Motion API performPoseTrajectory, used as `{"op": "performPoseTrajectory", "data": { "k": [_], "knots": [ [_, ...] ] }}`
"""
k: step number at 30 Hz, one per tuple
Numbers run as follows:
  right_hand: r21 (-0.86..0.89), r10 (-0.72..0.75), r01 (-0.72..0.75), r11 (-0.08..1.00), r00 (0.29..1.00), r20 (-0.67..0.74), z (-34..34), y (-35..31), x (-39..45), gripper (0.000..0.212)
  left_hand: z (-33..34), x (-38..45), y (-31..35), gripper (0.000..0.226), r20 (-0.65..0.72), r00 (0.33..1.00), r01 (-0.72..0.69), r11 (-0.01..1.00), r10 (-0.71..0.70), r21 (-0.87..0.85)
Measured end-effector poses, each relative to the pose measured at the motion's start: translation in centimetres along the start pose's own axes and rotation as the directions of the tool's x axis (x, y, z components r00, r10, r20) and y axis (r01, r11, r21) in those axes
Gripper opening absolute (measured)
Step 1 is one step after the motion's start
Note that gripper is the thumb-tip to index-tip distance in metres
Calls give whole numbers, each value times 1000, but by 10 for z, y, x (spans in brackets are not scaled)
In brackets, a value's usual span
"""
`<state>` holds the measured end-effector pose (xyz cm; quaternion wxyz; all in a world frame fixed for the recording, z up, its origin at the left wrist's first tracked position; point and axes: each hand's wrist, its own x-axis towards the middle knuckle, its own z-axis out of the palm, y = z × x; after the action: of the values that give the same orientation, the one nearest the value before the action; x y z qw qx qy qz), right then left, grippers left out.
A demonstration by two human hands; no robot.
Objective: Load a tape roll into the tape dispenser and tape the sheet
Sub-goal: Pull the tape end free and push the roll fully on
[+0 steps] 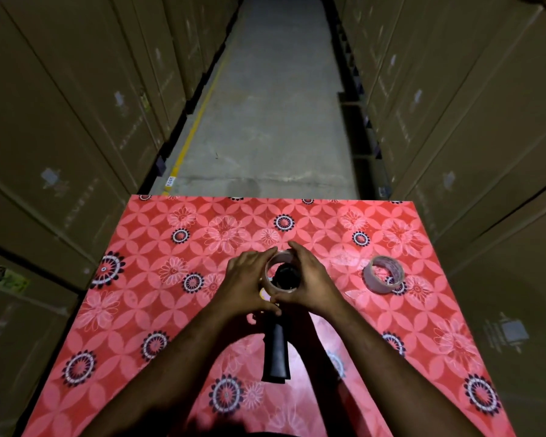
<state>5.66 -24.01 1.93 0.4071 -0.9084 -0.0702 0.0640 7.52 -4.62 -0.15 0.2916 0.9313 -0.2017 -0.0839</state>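
Note:
A tape dispenser lies in the middle of the red flowered sheet (158, 310), its black handle (276, 354) pointing toward me. A clear tape roll (280, 258) sits around the dispenser's dark hub (286, 275). My left hand (245, 279) cups the roll from the left and my right hand (309, 279) from the right, fingers curled over its rim. The dispenser's front part is hidden under my hands. A second tape roll (383, 274) rests tilted on the sheet, to the right of my hands.
The sheet covers a table whose far edge (265, 197) meets a concrete aisle floor (265, 105). Tall stacks of cardboard boxes (60, 121) line the left and boxes (470, 105) line the right, close to the table's sides.

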Motion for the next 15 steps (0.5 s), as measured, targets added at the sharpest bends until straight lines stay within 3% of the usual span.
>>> {"op": "performPoseTrajectory", "data": {
  "k": [5,15],
  "knots": [
    [-60,-20,29,998,988,151,-8,10,15,117,3,13,-13,105,-43,999,3,1000,-5,-30],
    [-131,-3,28,991,983,184,-11,27,33,109,19,34,-14,105,2,999,41,998,-41,-53]
  ]
}}
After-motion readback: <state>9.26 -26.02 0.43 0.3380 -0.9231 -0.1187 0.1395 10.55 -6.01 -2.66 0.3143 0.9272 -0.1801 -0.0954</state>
